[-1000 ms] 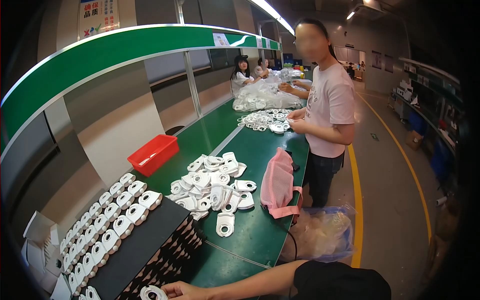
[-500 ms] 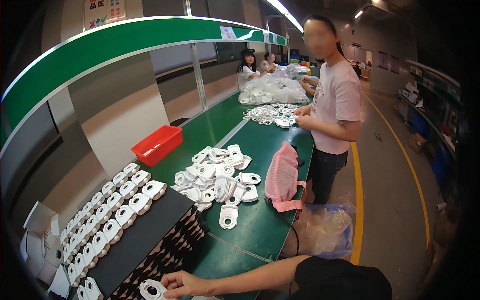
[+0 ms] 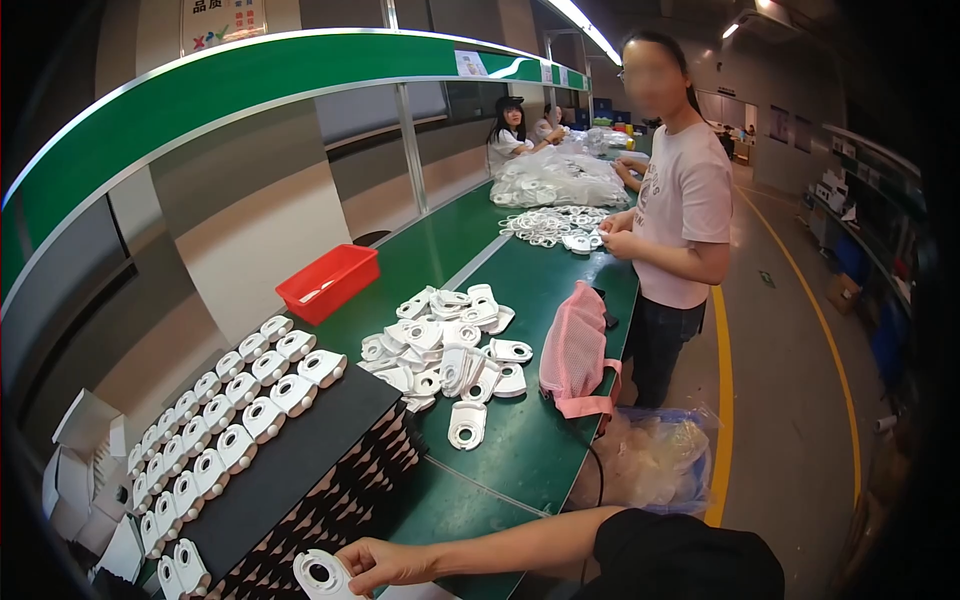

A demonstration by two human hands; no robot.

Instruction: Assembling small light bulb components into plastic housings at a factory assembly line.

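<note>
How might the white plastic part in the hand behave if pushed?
The white plastic part looks stiff, showing no bend where the right hand grips one edge. It is probably light, given its round hole. Its flat face would likely slide rather than roll.

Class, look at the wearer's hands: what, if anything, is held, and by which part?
The right hand holds a white holed piece by its right-hand edge in the picture. The left hand is out of view, so cannot be judged.

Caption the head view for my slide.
Right hand holding a white part near a black stack topped with rows of similar parts.
</note>
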